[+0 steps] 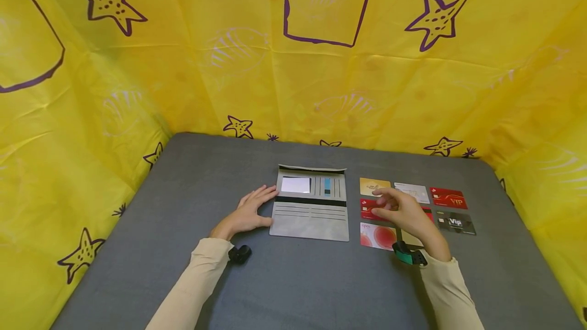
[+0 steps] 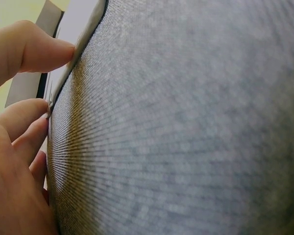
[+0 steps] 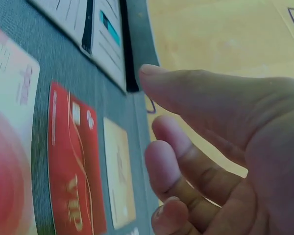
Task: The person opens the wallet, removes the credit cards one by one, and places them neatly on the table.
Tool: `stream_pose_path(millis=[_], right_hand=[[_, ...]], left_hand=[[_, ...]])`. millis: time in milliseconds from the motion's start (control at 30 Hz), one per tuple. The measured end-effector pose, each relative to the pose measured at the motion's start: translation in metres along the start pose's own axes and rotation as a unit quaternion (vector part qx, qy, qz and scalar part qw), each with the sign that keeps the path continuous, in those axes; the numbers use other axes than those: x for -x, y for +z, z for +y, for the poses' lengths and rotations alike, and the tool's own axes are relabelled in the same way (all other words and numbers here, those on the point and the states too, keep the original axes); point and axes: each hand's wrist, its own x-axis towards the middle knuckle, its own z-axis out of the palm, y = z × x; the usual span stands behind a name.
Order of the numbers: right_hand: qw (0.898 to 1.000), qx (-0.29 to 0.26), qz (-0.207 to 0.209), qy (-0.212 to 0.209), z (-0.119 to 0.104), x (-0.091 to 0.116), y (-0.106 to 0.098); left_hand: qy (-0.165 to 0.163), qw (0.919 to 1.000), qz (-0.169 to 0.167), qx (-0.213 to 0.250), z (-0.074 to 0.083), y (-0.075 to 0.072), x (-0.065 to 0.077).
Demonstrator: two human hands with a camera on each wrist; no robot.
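An opened grey wallet (image 1: 309,229) lies flat on the table. Behind its upper left window is a white insert (image 1: 295,185), and a blue strip (image 1: 327,185) shows at an upper slot. My left hand (image 1: 245,213) touches the wallet's left edge with thumb and fingertips, fingers fairly straight. Over the cards hovers my right hand (image 1: 408,215), loosely bent, with nothing between thumb and fingers in the right wrist view. Beneath and around it lie a gold card (image 3: 119,171), a red VIP card (image 3: 74,161) and a pink-and-white card (image 1: 377,236). It partly hides other cards.
Farther right are a white card (image 1: 415,192), another red VIP card (image 1: 448,198) and a black Vip card (image 1: 456,222). The grey table (image 1: 293,289) is bordered by yellow cloth (image 1: 275,80) at the back and sides. Each wrist wears a dark strap.
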Motion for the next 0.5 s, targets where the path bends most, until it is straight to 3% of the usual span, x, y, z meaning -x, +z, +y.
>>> stream_pose_path(millis=[500], right_hand=[[0.998, -0.047, -0.031, -0.028, -0.017, -0.036, 0.023]], left_hand=[[-0.003, 1.0, -0.002, 0.003, 0.003, -0.001, 0.001]])
